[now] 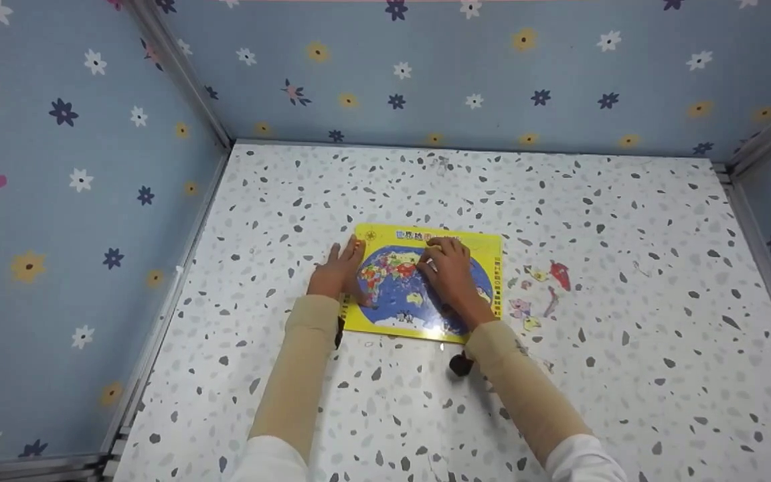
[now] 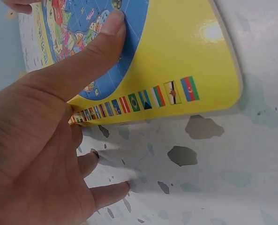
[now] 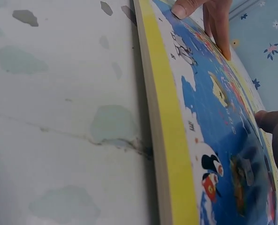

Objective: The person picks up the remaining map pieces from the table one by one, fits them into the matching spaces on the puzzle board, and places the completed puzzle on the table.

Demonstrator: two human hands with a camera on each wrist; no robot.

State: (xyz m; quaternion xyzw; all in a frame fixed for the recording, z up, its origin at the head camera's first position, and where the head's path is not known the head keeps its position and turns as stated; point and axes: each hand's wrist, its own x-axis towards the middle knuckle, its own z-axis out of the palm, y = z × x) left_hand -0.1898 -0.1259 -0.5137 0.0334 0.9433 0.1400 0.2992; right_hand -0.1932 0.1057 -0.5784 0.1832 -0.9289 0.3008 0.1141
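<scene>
A yellow-bordered world map puzzle board (image 1: 392,304) lies flat on the speckled table. My left hand (image 1: 338,268) is at its left edge. In the left wrist view that hand's thumb (image 2: 94,51) rests straight across the blue map, while its other fingers spread past the border onto the table. My right hand (image 1: 451,271) reaches over the upper right of the map, fingers bent and tips down at the coloured land. Whether it pinches a small piece there I cannot tell. A yellow Australia shape (image 1: 415,298) shows below the hands.
Right of the board lie several loose flat pieces, among them a red one (image 1: 560,276), a pink one (image 1: 520,308) and a narrow brownish strip (image 1: 551,301). A black round object (image 1: 460,365) shows by the right wrist. Flower-patterned panels (image 1: 452,73) stand around the table.
</scene>
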